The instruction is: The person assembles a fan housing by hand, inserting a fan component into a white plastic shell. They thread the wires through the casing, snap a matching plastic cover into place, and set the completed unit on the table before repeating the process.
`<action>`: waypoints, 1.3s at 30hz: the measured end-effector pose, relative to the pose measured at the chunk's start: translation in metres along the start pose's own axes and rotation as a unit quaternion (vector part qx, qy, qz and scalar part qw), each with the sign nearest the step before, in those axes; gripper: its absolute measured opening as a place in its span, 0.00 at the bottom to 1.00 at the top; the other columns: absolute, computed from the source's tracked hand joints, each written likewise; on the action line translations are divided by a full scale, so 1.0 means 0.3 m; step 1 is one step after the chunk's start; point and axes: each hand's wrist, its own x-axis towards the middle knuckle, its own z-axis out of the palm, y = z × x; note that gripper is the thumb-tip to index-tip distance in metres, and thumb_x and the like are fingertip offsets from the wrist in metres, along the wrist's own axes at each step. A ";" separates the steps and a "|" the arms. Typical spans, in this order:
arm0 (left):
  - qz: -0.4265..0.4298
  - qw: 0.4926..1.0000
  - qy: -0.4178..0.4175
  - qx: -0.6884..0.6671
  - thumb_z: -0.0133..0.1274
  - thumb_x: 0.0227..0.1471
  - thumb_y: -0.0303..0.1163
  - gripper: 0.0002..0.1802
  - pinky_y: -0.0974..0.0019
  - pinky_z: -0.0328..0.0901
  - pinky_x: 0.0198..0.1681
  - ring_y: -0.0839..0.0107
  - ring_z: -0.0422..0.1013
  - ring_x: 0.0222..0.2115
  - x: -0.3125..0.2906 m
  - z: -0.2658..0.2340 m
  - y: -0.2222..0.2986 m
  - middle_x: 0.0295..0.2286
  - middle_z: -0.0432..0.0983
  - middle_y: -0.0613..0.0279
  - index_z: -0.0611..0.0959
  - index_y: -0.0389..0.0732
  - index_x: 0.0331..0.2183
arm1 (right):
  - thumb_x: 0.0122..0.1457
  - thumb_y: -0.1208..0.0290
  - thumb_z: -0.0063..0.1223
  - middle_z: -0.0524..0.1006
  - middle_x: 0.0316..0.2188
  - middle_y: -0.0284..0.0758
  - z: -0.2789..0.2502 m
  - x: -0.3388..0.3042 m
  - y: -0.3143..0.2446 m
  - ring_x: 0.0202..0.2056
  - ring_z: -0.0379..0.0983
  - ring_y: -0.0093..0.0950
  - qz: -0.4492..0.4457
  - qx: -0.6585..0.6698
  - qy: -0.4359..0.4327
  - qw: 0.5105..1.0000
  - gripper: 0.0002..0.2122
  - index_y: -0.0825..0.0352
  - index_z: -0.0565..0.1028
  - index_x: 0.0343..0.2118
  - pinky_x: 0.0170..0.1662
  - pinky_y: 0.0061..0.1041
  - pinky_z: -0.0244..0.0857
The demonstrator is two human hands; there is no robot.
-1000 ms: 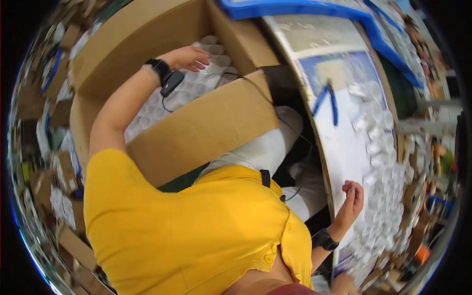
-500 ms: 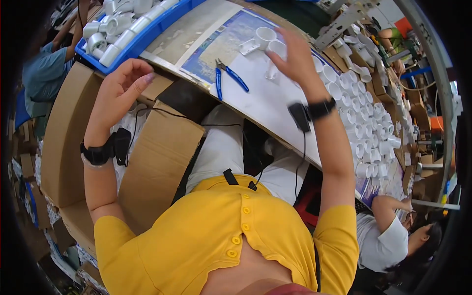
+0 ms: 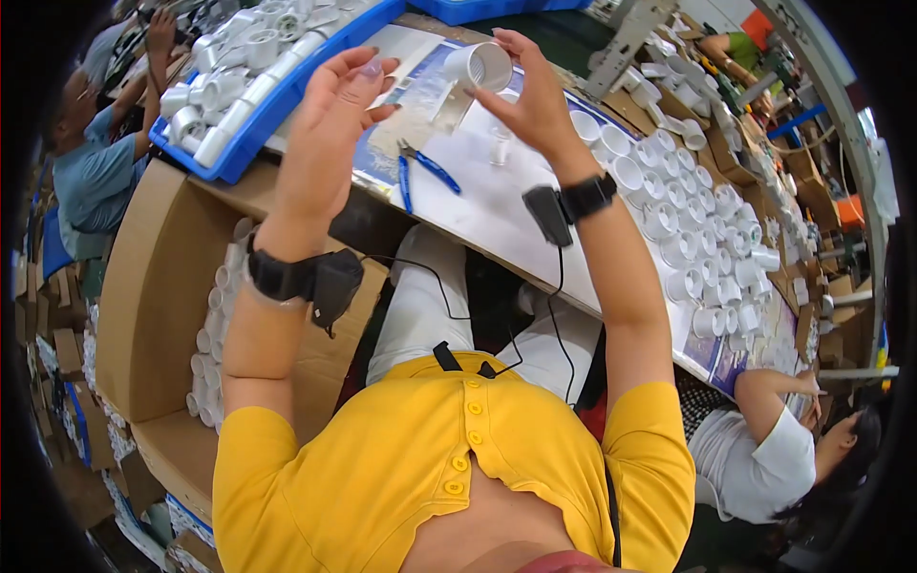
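Observation:
My right hand (image 3: 537,107) holds a white plastic pipe fitting (image 3: 480,67) between thumb and fingers, its round, ribbed opening turned toward the hand. A flat whitish tab (image 3: 449,107) shows just below the fitting; whether it is joined to it I cannot tell. Left of the fitting, my left hand (image 3: 330,124) is raised with its fingers apart and nothing in them. Blue-handled nippers (image 3: 428,170) lie on the white worktop (image 3: 478,205) below the two hands. Close to my right thumb is a small white piece (image 3: 500,148).
Many white fittings (image 3: 683,210) stand in rows on the right of the worktop. A blue crate (image 3: 234,167) of fittings stands at the far left. Beside my left arm, an open cardboard box (image 3: 143,315) holds more. Co-workers sit left and lower right (image 3: 755,458).
My left hand has moved up and right from above the cardboard box to over the worktop. My right hand has shifted left and taken up a white fitting.

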 end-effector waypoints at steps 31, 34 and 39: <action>0.058 0.835 -0.378 0.396 0.53 0.53 0.33 0.30 0.64 0.66 0.36 0.61 0.71 0.32 -0.187 0.359 -0.290 0.37 0.74 0.50 0.64 0.36 0.55 | 0.48 0.68 0.61 0.72 0.37 0.38 -0.769 -0.915 -0.105 0.35 0.72 0.35 0.370 -0.415 0.066 0.829 0.20 0.65 0.71 0.46 0.38 0.30 0.66; -0.053 0.911 -0.348 0.213 0.51 0.55 0.36 0.28 0.65 0.66 0.38 0.63 0.71 0.32 -0.195 0.344 -0.295 0.38 0.74 0.52 0.64 0.36 0.55 | 0.47 0.66 0.62 0.71 0.37 0.39 -0.748 -0.918 -0.082 0.36 0.71 0.38 0.364 -0.441 0.041 0.819 0.23 0.65 0.70 0.47 0.38 0.32 0.67; -0.261 0.901 -0.319 -0.135 0.45 0.59 0.40 0.25 0.64 0.65 0.40 0.64 0.70 0.34 -0.216 0.304 -0.330 0.38 0.72 0.54 0.65 0.37 0.53 | 0.49 0.65 0.61 0.71 0.38 0.39 -0.730 -0.935 -0.082 0.37 0.72 0.37 0.389 -0.378 0.012 0.840 0.25 0.63 0.67 0.50 0.36 0.31 0.68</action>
